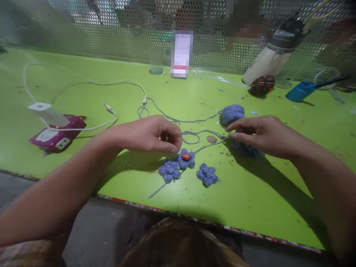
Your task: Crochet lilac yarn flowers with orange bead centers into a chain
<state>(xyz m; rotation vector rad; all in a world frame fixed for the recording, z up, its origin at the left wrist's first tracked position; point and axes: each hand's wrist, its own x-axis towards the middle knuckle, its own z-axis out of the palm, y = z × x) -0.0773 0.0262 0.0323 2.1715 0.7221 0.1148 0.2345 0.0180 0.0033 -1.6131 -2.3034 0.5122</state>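
Note:
Three blue-purple crocheted flowers lie close together on the green table [128, 186]. One flower has an orange centre [186, 158]; beside it are a plain flower [169, 171] and another plain flower [207, 174] farther right. My left hand [158, 134] is closed, thumb and fingertips pinched at the upper left edge of the orange-centred flower. Between thumb and forefinger, my right hand [262, 134] grips a strand of blue yarn [213, 143], which runs down to that flower. A blue yarn ball [232, 114] sits just behind my right fingers; more blue yarn lies partly hidden below them.
At left, a purple power strip [75, 125] holds a white charger [53, 116] with a trailing cable. Along the perforated back panel [126, 33] stand a phone [182, 55], a glass [156, 59] and a bottle [270, 55]. A dark multicoloured yarn ball [263, 85] and blue sharpener-like container [300, 91] lie right.

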